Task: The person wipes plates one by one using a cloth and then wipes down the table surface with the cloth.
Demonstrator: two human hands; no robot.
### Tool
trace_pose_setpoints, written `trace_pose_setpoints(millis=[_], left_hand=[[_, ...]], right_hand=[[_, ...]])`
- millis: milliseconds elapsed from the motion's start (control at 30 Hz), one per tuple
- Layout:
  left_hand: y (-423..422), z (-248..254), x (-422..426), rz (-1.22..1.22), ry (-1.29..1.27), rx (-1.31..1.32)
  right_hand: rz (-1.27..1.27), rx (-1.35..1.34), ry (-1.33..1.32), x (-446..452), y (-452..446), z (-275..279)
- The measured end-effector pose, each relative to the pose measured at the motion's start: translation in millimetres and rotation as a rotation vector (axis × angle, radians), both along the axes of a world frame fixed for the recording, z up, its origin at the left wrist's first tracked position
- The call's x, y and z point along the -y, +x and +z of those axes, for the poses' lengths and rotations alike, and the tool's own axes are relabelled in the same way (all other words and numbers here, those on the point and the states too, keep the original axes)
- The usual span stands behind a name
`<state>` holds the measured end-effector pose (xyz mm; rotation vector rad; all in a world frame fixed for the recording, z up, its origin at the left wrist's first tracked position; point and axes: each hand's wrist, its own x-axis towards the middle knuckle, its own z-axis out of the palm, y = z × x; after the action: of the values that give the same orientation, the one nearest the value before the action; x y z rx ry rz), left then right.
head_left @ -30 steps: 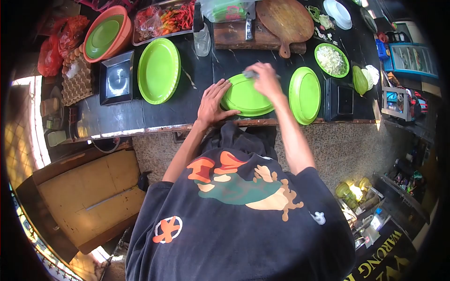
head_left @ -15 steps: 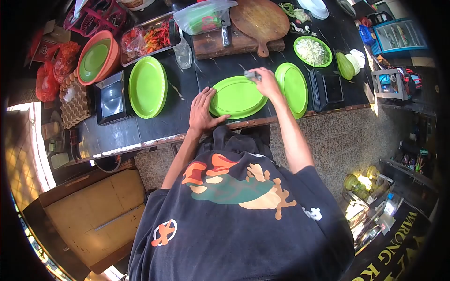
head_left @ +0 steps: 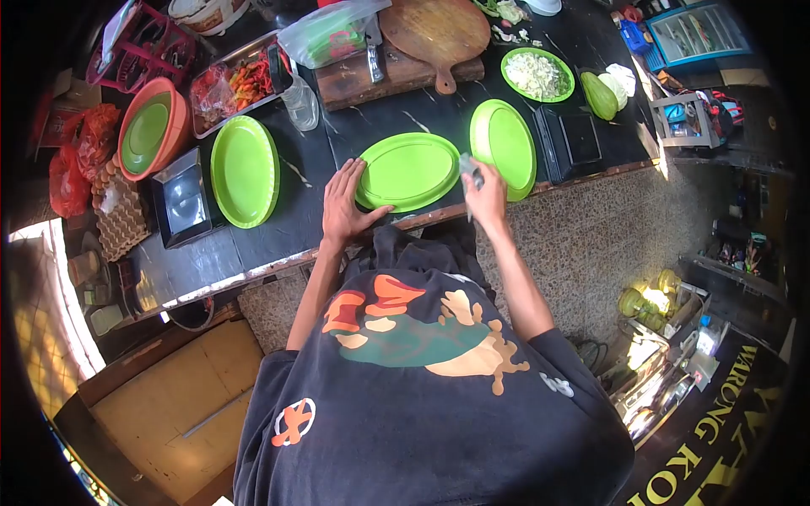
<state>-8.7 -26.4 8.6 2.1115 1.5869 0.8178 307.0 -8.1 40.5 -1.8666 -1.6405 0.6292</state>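
Oval plate in hand: bright green plate (head_left: pixel 409 172), lying flat near the table's front edge, directly before the person; the raised oval ring suggests it is base up, presumably placed there for easy reach of both hands.
Left hand: left hand (head_left: pixel 343 202) laid at the plate's left end, fingers extended close together, thumb spread wide along the near rim; contact appears to steady the plate against sliding.
Right hand: right hand (head_left: pixel 487 198) just off the plate's right end, fingers closed round a grey cloth (head_left: pixel 470 171); the bunched grip probably keeps it compact. Contact between cloth and rim cannot be confirmed.
Right of plate: second green oval plate (head_left: pixel 504 148), ring also showing; beyond it, stacked black square dishes (head_left: pixel 584 139), stacking likely to save space.
Left of plate: green oval plate with ribbed rim (head_left: pixel 244 173), face up, well apart; next to it a black square dish (head_left: pixel 183 202).
Rear of table: round wooden chopping board (head_left: pixel 434 34) resting on a thick wooden block (head_left: pixel 405 85), knife (head_left: pixel 375 64) alongside, seemingly set back to leave working room.
Rear right: chopped vegetables (head_left: pixel 536 74), contained on a green plate.
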Motion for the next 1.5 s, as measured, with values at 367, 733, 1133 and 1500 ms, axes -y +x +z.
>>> trace_pose_setpoints(millis=[367,733,1133,1500], left_hand=[[2,-8,1,0.044,0.012,0.056],[6,-4,2,0.090,0.024,-0.005],[5,-7,0,0.091,0.011,0.011],[7,-6,-2,0.114,0.025,-0.016]], right_hand=[[0.129,0.104,0.293,-51,-37,-24],[0.104,0.043,0.076,26,-15,-17],[0.032,0.063,0.215,-62,-22,-37],[-0.084,-0.008,-0.052,4,-15,-25]])
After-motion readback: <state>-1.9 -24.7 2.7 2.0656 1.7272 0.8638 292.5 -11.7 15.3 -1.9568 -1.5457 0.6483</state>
